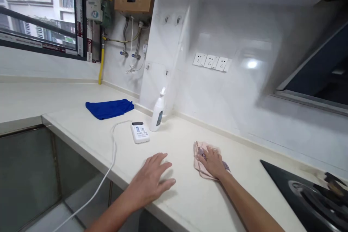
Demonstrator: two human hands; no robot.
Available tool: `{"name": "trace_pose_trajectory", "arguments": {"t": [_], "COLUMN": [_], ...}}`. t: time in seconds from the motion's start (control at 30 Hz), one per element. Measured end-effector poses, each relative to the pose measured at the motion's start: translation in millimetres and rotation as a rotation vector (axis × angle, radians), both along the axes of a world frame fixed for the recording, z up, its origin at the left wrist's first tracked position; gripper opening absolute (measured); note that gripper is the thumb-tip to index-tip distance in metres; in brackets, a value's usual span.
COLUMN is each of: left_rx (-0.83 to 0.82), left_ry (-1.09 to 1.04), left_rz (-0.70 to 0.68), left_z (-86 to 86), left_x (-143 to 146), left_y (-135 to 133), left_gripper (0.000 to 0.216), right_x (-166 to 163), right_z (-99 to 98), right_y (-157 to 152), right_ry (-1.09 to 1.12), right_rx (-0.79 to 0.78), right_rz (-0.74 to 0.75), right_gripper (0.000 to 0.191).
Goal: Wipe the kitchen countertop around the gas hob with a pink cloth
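Observation:
A folded pale pink cloth (199,168) with a greyish-purple patterned part lies on the cream countertop (176,195). My right hand (213,161) is on top of it, its fingers closed over the fabric and pressing it to the surface. Partly covered by that hand, the cloth's middle cannot be seen. My left hand (153,177) hovers just over the counter near the front edge, fingers spread and holding nothing. Beyond it are a white box-shaped device (140,133) with a cable and a white spray bottle (157,114) standing upright.
A blue cloth (108,108) lies farther back on the left. The white cable (112,156) runs from the device over the counter's front edge. At the right is a black gas stove (288,181); wall sockets (210,61) sit above the counter, below a range hood (320,76).

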State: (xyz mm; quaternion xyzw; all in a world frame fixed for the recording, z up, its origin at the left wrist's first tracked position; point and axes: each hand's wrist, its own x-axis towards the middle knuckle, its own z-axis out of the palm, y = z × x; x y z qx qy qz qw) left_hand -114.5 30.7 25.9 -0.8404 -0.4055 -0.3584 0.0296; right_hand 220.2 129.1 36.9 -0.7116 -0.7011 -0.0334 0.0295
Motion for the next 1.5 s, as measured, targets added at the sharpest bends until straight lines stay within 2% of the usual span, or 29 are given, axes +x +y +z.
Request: {"name": "trace_pose_trajectory", "arguments": {"t": [0.2,0.33,0.43,0.53,0.6,0.7,0.83,0.97,1.17,1.23,1.33,1.4,1.5], "left_rx": [0.080,0.167,0.228,0.241,0.227,0.149,0.069,0.015,-0.080,-0.145,-0.233,-0.265,-0.277], "left_ry": [-0.038,-0.168,-0.271,-0.328,-0.359,-0.407,-0.536,-0.648,-0.620,-0.545,-0.438,-0.397,-0.315], "left_rz": [-0.037,0.011,0.053,0.101,0.134,0.176,0.217,0.262,0.301,0.310,0.339,0.343,0.326], "left_z": [4.7,-1.2,-6.5,-8.6,-8.8,-9.0,-9.6,-8.6,-5.5,-3.2,1.4,4.1,7.2], "left_x": [0,-2,-3,-4,-3,-3,-4,-7,-15,-19,-21,-18,-10], "left_y": [-9,-4,-1,0,-1,-1,4,14,22,23,26,26,20], "left_gripper": [0.046,0.042,0.029,0.023,0.024,0.026,0.029,0.037,0.047,0.052,0.054,0.051,0.043], "right_x": [-31,-65,-98,-128,-144,-163,-182,-197,-203,-188,-143,-103,-34], "right_z": [8.4,11.6,13.3,15.6,17.1,18.1,17.7,16.6,15.4,17.2,19.7,18.6,9.6], "right_y": [102,164,194,198,185,147,79,11,-85,-111,-146,-171,-208], "right_ry": [0.015,0.032,0.050,0.062,0.063,0.059,0.088,0.122,0.199,0.237,0.278,0.280,0.257], "right_rx": [-0.022,-0.028,-0.032,-0.034,-0.034,-0.039,-0.029,-0.017,-0.052,-0.051,-0.044,-0.047,-0.037], "right_rz": [-0.018,-0.023,-0.003,0.040,0.090,0.195,0.359,0.403,0.651,0.701,0.697,0.626,0.439], "right_gripper": [0.075,0.079,0.081,0.081,0.080,0.077,0.075,0.072,0.067,0.065,0.062,0.064,0.067]}}
